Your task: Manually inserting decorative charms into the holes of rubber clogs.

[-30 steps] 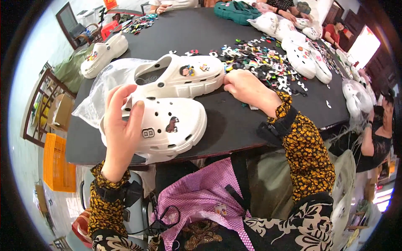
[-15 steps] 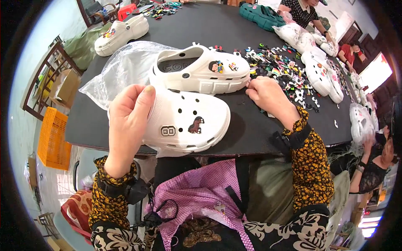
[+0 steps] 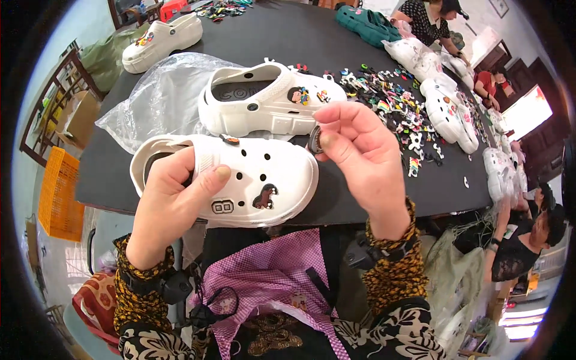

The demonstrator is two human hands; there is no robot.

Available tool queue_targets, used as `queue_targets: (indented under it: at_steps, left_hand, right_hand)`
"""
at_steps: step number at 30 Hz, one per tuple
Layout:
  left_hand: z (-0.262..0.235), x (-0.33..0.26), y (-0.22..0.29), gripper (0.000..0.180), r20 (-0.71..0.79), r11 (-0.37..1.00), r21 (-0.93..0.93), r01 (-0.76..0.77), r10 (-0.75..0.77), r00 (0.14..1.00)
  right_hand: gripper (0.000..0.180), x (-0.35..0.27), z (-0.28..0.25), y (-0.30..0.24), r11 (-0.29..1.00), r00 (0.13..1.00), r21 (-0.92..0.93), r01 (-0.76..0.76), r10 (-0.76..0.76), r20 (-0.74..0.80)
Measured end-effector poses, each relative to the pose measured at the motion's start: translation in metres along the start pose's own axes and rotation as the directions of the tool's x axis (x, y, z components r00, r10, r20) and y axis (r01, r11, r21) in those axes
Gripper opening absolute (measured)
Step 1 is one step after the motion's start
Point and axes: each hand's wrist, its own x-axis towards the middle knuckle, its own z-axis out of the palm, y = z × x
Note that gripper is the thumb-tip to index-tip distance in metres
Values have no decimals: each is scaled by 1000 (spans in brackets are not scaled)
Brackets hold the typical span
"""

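A white clog (image 3: 240, 180) is gripped by the left hand (image 3: 174, 207) at its heel end, with the thumb laid across the upper beside a grey number-shaped charm (image 3: 222, 206) and the remaining fingers hidden beneath the sole. Just beyond the thumb tip, a brown animal-shaped charm (image 3: 265, 196) is seen fixed in the upper, and a small dark charm (image 3: 230, 140) sits at the strap above the grip. The shoe is held at the near edge of the black table (image 3: 288, 36), toe pointing toward the right hand (image 3: 354, 150). A small round dark charm (image 3: 314, 139) is pinched between the thumb and fingertips of the right hand, just past the clog's toe; its design cannot be made out, as it is seen nearly edge-on. Directly behind both grips, a second white clog (image 3: 270, 102) is resting on the table, partly on a clear plastic bag (image 3: 162, 96). Beyond and to the right of the pinching fingers, a scatter of loose charms (image 3: 402, 108) is spread over the tabletop. Further white clogs (image 3: 447, 108) are lined up well beyond the right hand, and another (image 3: 162, 39) lies far behind the left.
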Motion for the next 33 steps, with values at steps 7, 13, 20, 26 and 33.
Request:
queue_targets:
  at_steps: [7, 13, 20, 26, 33]
  left_hand:
    - [-2, 4, 1, 23, 35, 999, 32, -17, 16, 999]
    - [-4, 6, -1, 26, 45, 999, 21, -33, 32, 999]
    - [-3, 9, -1, 26, 59, 997, 73, -13, 9, 998]
    - [-1, 14, -6, 21, 0, 997, 69, -31, 31, 1000]
    - [-4, 16, -5, 19, 7, 999, 45, -14, 14, 1000]
  right_hand:
    - [17, 2, 24, 16, 667, 896, -631, 396, -431, 106]
    - [25, -4, 30, 16, 555, 867, -717, 422, -478, 140]
    - [18, -4, 29, 7, 634, 923, -689, 350, -360, 138]
    - [20, 5, 27, 22, 595, 871, -678, 431, -471, 140]
    - [22, 5, 26, 10, 517, 870, -724, 456, -430, 241]
